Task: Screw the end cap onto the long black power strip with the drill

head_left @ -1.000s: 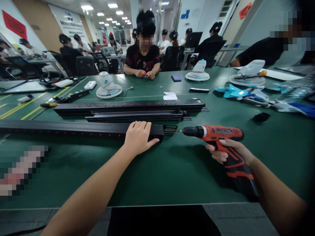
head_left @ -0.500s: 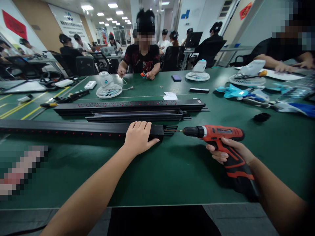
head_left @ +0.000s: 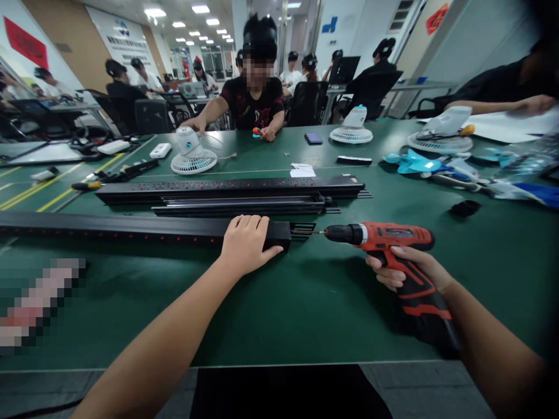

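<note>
My right hand (head_left: 419,269) is wrapped round the handle of a red and black cordless drill (head_left: 395,234), held level and pointing left. Its long thin bit reaches the slotted end piece (head_left: 302,228) that sticks out of a long black bar (head_left: 144,228); the bit's tip is too fine to place exactly. My left hand (head_left: 245,243) grips that bar from above near its right end, fingers over the far side and thumb on the near side. Red dots run along the bar's near face, and its left end lies outside the view.
Behind the bar lie another black bar with red dots (head_left: 227,187) and a slimmer black rail (head_left: 244,208). White fans (head_left: 194,161) stand farther back. Blue fan blades (head_left: 410,162) and a black cap-like piece (head_left: 465,208) lie right. A co-worker (head_left: 253,102) sits opposite.
My hands, the drill and the bar look unmoved. The co-worker opposite has moved one hand across to the white fan. The person at the right has shifted their arms.
</note>
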`<action>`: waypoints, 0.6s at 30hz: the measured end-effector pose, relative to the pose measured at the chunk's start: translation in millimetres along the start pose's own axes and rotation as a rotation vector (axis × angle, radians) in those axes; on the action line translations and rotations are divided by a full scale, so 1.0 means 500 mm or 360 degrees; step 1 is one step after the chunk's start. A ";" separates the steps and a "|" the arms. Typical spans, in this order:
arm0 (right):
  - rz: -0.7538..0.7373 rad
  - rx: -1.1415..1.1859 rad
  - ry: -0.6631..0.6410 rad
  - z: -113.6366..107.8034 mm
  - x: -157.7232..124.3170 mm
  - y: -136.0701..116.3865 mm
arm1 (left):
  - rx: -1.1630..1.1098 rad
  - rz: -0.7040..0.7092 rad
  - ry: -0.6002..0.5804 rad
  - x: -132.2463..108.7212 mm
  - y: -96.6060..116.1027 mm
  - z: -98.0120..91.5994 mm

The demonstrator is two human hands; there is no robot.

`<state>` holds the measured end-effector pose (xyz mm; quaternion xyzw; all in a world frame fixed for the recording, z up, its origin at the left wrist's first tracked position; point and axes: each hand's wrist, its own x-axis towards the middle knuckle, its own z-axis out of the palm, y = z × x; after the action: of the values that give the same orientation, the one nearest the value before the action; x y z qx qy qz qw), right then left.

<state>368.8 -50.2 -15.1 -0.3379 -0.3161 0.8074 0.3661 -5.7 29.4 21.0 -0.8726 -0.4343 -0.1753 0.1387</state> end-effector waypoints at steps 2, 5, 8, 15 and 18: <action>-0.0012 0.0020 -0.0007 0.001 0.000 0.000 | -0.0010 0.0000 -0.0005 0.000 0.000 0.000; -0.0031 0.0022 -0.0033 0.004 -0.001 0.000 | -0.0010 -0.0001 0.0011 0.000 -0.001 0.001; -0.0040 0.0008 -0.0049 0.008 -0.002 -0.001 | 0.0005 -0.0001 0.0015 0.000 -0.002 0.002; -0.0061 -0.0062 -0.0027 0.014 -0.003 -0.003 | -0.0015 -0.0005 0.0006 0.000 -0.002 0.003; -0.0078 -0.0033 -0.0042 0.016 -0.002 -0.004 | -0.0004 -0.0006 0.0000 0.001 -0.002 0.002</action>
<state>363.8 -52.2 -8.5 -0.3231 -0.3373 0.7993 0.3781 -6.0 30.6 20.2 -0.8720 -0.4356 -0.1760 0.1372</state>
